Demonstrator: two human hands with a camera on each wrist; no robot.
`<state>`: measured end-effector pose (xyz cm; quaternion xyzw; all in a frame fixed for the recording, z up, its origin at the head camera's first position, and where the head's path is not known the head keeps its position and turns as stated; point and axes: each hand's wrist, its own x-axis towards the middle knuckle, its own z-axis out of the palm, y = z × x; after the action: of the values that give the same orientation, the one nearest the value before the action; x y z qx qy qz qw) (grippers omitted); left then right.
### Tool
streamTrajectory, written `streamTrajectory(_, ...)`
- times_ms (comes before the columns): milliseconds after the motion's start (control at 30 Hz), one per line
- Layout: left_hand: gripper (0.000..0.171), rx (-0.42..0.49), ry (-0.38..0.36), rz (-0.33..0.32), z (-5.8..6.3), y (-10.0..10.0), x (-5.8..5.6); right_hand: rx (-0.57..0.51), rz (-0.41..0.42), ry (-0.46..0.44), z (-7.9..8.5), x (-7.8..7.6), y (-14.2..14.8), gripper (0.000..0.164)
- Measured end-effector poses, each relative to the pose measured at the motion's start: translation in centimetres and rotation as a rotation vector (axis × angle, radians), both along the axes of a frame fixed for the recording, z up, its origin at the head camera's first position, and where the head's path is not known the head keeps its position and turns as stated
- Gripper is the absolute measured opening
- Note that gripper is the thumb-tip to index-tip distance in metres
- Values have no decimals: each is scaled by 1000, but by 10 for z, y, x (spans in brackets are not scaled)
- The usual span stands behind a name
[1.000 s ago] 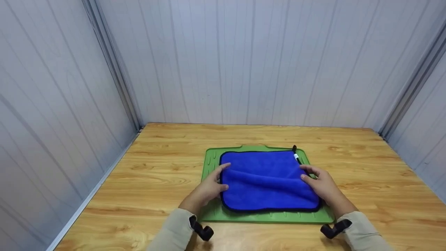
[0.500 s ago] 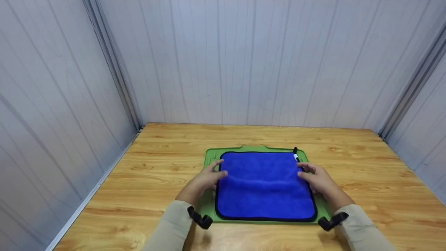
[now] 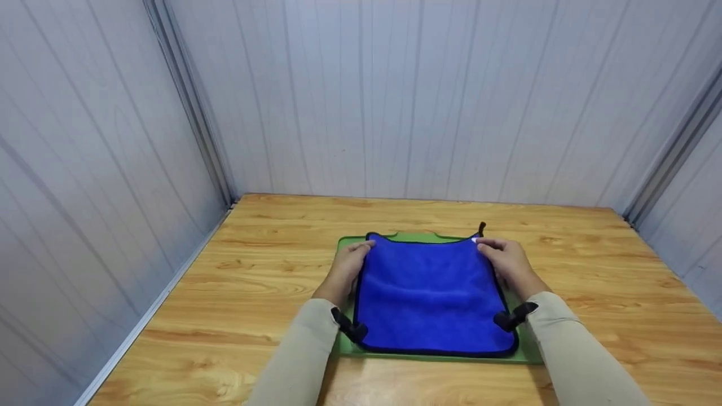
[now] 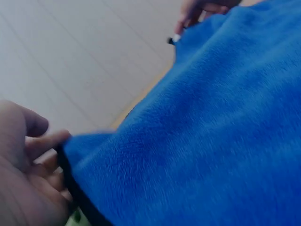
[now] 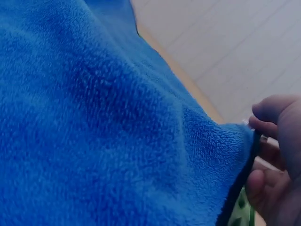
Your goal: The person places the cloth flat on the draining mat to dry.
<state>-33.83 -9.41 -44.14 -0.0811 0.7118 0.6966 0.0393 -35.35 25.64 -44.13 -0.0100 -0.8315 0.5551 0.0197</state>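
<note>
A blue plush cloth [image 3: 431,287] with black edging is spread over a green mat or tray [image 3: 529,344], most of which it covers. My left hand [image 3: 345,270] holds the cloth's far left corner. At the far right corner, beside a white tag and a black loop [image 3: 482,229], my right hand [image 3: 509,266] pinches the edge. Both far corners are raised, and the far edge sags between them. The left wrist view shows my left fingers [image 4: 49,143] at the black edging. In the right wrist view, my right fingers [image 5: 263,125] are at the cloth's corner.
Under the mat is a wood-grain table [image 3: 254,270]. Pale panelled walls [image 3: 383,101] stand behind and on both sides. A black curved piece [image 3: 350,327] is fixed at the left wrist and another [image 3: 514,317] at the right.
Both hands have moved forward along the cloth's sides to its far corners and lifted them. The near edge first came toward me, and the fold across the cloth flattened.
</note>
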Motion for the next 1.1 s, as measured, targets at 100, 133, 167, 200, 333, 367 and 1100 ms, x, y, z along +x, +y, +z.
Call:
streamTrajectory(100,29,63,122,64,-4,-2,-1,-33,-78,93,-1,0,0,37)
streamTrajectory(133,28,76,151,83,-5,-2,-1,-41,-103,115,-2,0,1,35)
streamTrajectory(167,28,81,170,96,-6,-2,-2,-51,-123,127,-2,0,2,34)
streamTrajectory(200,28,85,179,105,-7,-3,-3,-50,-135,135,-3,-1,3,32)
streamTrajectory(333,31,17,130,85,-9,-4,-6,20,-95,97,-5,-5,5,33)
streamTrajectory(367,32,-4,101,70,-9,-4,-7,53,-68,74,-6,-6,6,33)
streamTrajectory(1100,36,-159,37,79,-4,-3,-7,253,44,5,-2,-9,3,39)
